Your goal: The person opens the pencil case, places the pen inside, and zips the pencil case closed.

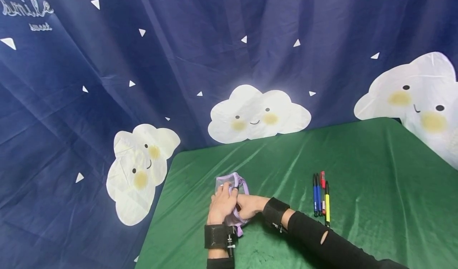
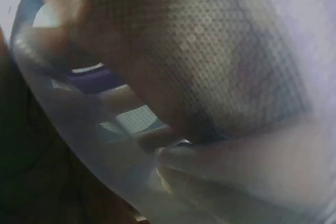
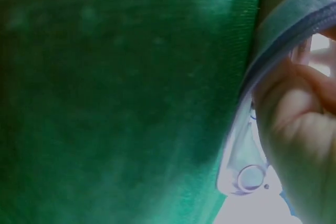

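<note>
A see-through pouch (image 1: 233,220) with lilac trim and a mesh side lies on the green cloth, in front of the person. Over its left part, my left hand (image 1: 222,205) holds the pouch, fingers pointing away from the body. My right hand (image 1: 249,206) comes in from the right, its fingers reaching into the pouch's opening. In the right wrist view the zipped edge (image 3: 294,30) crosses over that hand. Close up, the left wrist view shows blurred mesh (image 2: 210,40) and fingers (image 2: 226,166). I cannot tell what the right fingers hold inside.
To the right on the green cloth (image 1: 375,181) lie several pens side by side: blue pens (image 1: 317,195), a red one (image 1: 323,179) and a yellow one (image 1: 327,205). A dark blue curtain (image 1: 268,34) with white clouds hangs behind the table's far edge.
</note>
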### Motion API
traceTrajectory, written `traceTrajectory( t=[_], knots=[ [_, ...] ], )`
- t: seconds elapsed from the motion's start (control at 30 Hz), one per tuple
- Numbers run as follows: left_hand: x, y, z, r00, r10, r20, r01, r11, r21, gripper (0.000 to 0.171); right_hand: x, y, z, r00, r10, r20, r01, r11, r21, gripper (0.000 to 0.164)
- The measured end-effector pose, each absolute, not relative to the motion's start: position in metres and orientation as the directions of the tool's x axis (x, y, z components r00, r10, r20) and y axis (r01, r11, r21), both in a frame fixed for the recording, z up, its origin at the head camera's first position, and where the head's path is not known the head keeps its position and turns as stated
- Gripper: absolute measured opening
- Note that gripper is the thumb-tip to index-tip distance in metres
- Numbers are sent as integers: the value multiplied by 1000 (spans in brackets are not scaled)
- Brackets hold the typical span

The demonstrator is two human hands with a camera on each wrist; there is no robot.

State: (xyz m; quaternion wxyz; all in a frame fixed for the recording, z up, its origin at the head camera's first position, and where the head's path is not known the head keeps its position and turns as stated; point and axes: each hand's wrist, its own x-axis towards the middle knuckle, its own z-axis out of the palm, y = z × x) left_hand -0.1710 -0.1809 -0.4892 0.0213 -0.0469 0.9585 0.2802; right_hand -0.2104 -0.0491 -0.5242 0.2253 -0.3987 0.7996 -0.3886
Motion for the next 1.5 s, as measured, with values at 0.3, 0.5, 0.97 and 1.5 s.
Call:
traceTrajectory(
  t=[0.3, 0.5, 0.97, 1.5],
  knots=[
    [-170, -184, -489, -994, -89, -68, -112, 821, 560, 59, -214, -47, -527, -606, -796, 2, -460, 348, -817, 46],
    [-168, -181, -490, -991, -84, -101, -127, 816, 563, 55, -213, -43, -527, -599, -801, 2, -465, 345, -815, 38],
    [-164, -187, -480, -977, -38, -208, -161, 770, 617, 55, -216, -41, -521, -537, -843, -23, -465, 318, -826, 23],
    [-166, -183, -484, -980, -91, -177, -176, 812, 556, 51, -223, -31, -509, -504, -864, 11, -579, 328, -746, 18]
  ],
)
